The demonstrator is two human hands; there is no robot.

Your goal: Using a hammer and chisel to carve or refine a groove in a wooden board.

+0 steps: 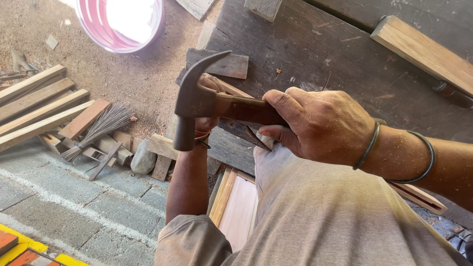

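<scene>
Cloth of my grey trousers (315, 216) fills the nearest part of the view, with a pale wooden frame piece (236, 204) lying beside my leg. Just above that, my right hand (320, 125) has its grip clenched around the brown wooden handle of a claw hammer (197, 101), fingers wrapped tight near the handle's middle; two dark bangles (394, 152) sit on that wrist. The hammer's dark steel head hangs face down, its claw curving up and to the right. My left forearm (187, 182) runs up behind the hammer head, and my left hand (207, 120) is mostly hidden by it, so I cannot tell how its grip stands; it sits at the edge of the dark, weathered bench (315, 54), against some narrow wood scraps there. Farther along the bench lies a light timber batten (423, 49). Off to the left, on the ground, pale wooden slats (39, 106) lie stacked beside a small stick broom (101, 128) and a stone (144, 158). Farthest away, a pink bucket (123, 22) stands on the sandy dirt.
</scene>
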